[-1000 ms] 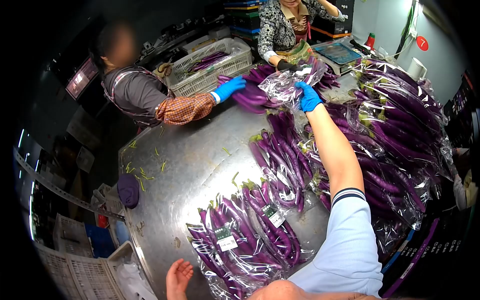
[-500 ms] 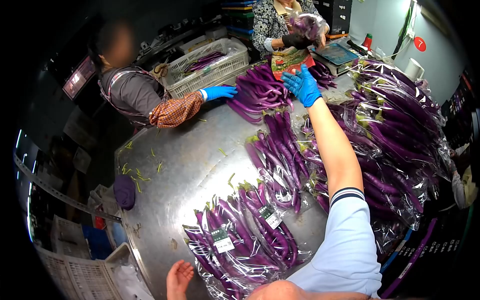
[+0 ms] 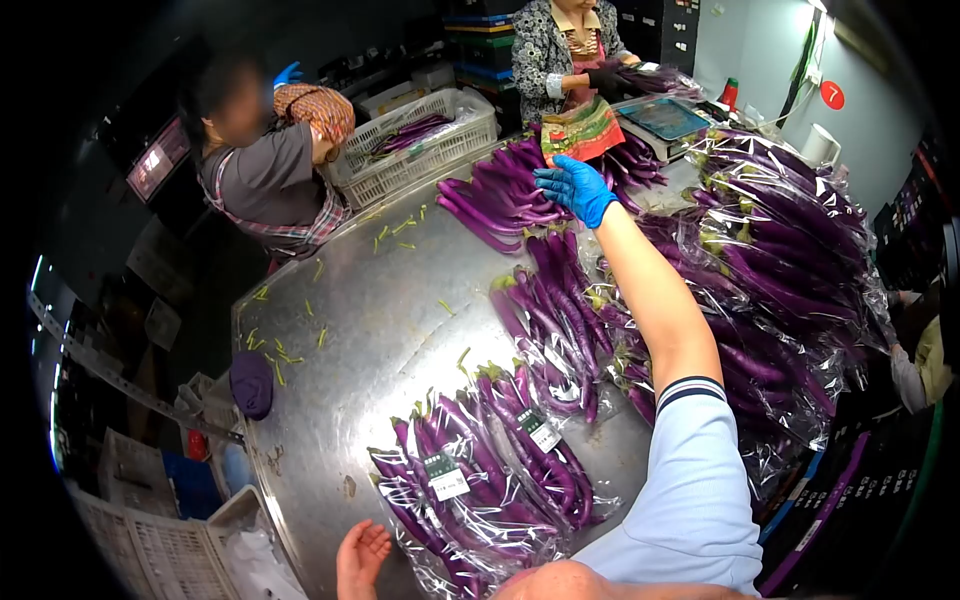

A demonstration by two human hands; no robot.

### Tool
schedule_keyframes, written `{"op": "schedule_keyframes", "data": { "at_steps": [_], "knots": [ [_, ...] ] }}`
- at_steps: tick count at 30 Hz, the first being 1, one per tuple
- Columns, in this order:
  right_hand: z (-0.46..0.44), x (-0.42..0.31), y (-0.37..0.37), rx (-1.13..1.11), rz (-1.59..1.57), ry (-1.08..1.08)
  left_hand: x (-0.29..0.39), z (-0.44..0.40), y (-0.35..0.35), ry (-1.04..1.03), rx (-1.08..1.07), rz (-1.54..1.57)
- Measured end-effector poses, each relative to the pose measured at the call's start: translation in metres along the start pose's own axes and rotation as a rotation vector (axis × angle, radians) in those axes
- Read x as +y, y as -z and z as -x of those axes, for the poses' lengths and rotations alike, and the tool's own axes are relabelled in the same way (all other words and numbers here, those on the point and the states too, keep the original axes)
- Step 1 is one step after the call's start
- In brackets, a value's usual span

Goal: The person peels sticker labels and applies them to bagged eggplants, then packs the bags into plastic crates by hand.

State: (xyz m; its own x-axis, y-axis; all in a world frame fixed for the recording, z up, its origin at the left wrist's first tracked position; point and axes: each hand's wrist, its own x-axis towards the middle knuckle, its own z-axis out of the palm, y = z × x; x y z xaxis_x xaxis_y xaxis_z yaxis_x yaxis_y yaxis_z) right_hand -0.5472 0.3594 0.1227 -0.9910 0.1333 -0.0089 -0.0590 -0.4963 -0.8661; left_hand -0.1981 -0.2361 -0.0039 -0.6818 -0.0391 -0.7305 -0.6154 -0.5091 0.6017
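Observation:
My right hand (image 3: 580, 188), in a blue glove, reaches over the loose purple eggplants (image 3: 490, 200), fingers spread and nothing in them. Just beyond its fingertips is a red and green printed sheet (image 3: 582, 132). Bare and slightly curled, my left hand (image 3: 362, 552) is empty at the table's near edge. Beside it lie labelled bags of eggplants (image 3: 470, 490). Another bag of eggplants (image 3: 550, 330) rests mid-table, and a large pile of bagged eggplants (image 3: 800, 250) fills the right side.
A co-worker (image 3: 265, 190) stands at the left with one arm raised. Another (image 3: 560, 60) holds a bagged bunch over a scale (image 3: 665, 118). A white crate (image 3: 410, 160) stands at the back. Green trimmings and a purple cloth (image 3: 251, 384) lie on the metal table (image 3: 340, 400).
My right hand has let go of the bagged eggplants and moved slightly left. The back co-worker now has a bag near the scale. The left co-worker's gloved hand has left the eggplants and risen.

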Motion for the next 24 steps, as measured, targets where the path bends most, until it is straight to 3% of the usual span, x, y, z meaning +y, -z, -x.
{"op": "schedule_keyframes", "data": {
  "at_steps": [5,7,11,15,17,18,19,21,22,24],
  "knots": [
    [0.037,-0.005,-0.062,-0.155,0.226,-0.031,-0.005,-0.002,-0.008,-0.036,0.006,0.045],
    [0.081,0.007,-0.112,-0.338,0.237,-0.03,-0.011,-0.001,-0.001,-0.054,-0.013,-0.027],
    [0.179,0.071,-0.164,-0.718,0.35,-0.307,-0.029,0.016,0.002,-0.19,0.114,-0.265],
    [0.267,0.148,-0.141,-0.823,1.245,-0.03,-0.051,0.012,0.02,-0.192,0.205,-0.38],
    [0.303,0.174,-0.131,-0.621,1.562,-0.097,-0.059,0.012,0.019,-0.157,0.2,-0.36],
    [0.314,0.201,-0.112,-0.624,1.494,-0.111,-0.064,0.01,0.012,-0.138,0.183,-0.345],
    [0.331,0.202,-0.126,-0.578,1.55,-0.309,-0.068,0.007,0.008,-0.118,0.164,-0.332],
    [0.352,0.243,-0.105,-0.384,1.352,0.125,-0.078,-0.016,0.013,-0.119,-0.083,-0.397],
    [0.354,0.24,-0.11,-0.276,1.359,-0.08,-0.077,-0.012,0.001,-0.101,-0.079,-0.382],
    [0.347,0.255,-0.093,-0.218,1.061,-0.233,-0.079,-0.005,-0.016,-0.159,0.014,-0.418]
  ]
}}
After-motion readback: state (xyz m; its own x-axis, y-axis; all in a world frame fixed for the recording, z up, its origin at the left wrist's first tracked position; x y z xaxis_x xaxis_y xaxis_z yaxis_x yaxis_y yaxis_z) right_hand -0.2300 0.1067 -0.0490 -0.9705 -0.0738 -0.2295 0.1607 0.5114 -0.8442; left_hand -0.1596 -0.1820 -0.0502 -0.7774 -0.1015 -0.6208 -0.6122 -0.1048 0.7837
